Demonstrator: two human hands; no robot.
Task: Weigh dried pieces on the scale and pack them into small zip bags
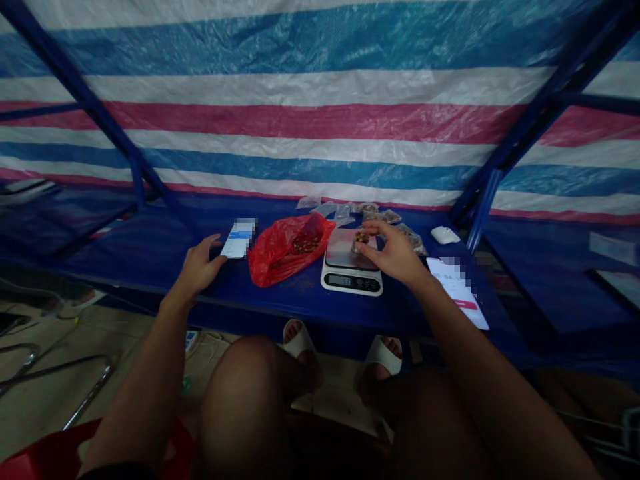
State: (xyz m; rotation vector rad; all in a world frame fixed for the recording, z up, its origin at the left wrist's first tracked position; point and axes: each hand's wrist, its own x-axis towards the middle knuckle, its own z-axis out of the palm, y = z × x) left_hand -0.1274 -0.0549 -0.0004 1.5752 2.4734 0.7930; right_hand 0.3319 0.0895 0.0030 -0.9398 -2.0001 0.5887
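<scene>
My left hand (201, 265) is at the left edge of a phone (239, 239) with a lit screen; thumb and fingers are apart, and it holds nothing. My right hand (393, 252) is over the metal plate of a white digital kitchen scale (353, 281). Its thumb and fingers close around a small see-through bag of brown pieces (360, 240), which appears to rest on the plate. Between the left hand and the scale lies a red plastic bag (280, 257), its mouth open toward the scale, with many small brown pieces (303, 245) inside.
Behind the scale lie flat see-through bags (343, 212) and several filled small bags (387, 216). To the right are a white earbud case (445, 235) and a second phone (457, 290). Blue metal posts (483, 210) and a striped tarp (320, 120) border the blue table (295, 300).
</scene>
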